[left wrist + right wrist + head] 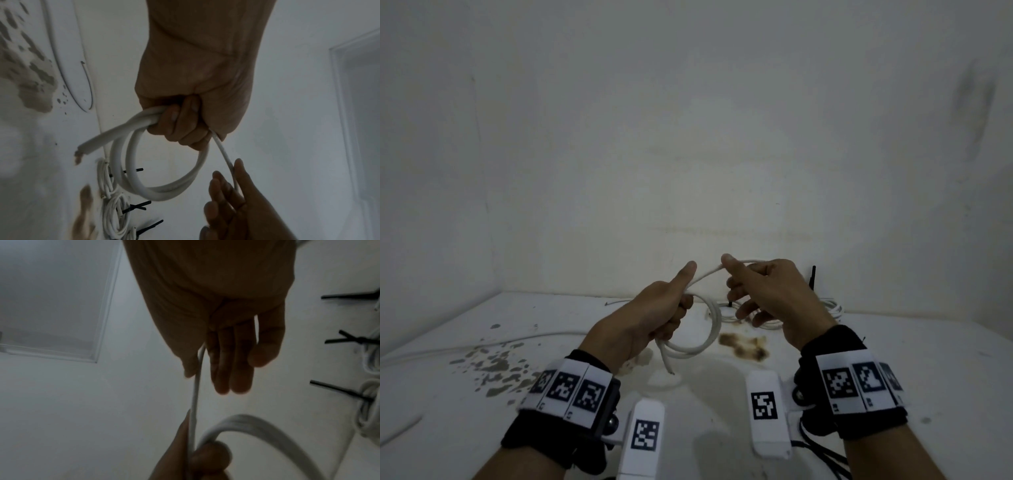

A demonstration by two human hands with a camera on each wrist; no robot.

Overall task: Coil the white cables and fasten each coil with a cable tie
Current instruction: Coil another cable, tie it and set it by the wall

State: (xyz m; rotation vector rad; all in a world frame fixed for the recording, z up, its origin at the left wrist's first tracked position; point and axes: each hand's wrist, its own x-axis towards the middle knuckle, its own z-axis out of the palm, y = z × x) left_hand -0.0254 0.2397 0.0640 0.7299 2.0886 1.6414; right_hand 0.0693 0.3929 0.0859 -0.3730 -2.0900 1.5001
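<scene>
**Ana:** Head view first: where does the white cable [697, 346] lie from the hands?

**Ben:** Raised above the table [893, 359], between them. The left hand [650, 318] is fisted round the gathered loops, which hang below it with a cut end poking toward the person. One free strand runs up and to the right, straight to the right hand [767, 291], which pinches it between thumb and forefinger, the other fingers loosely spread.

**Ana:** So the strand's long axis goes hand to hand?

**Ben:** Yes, slanting upward to the right. I judge the next loop has to be brought from the right back to the left fist, which is nearer the coil.

**Ana:** Anything around?

**Ben:** Finished coils [115, 214] with black cable ties [135, 207] lie by the wall, behind the right hand (near, but apart from the held loops). Another loose cable [465, 346] trails on the left; brown stains [744, 344] mark the surface. Nothing blocks the strand's path.
</scene>
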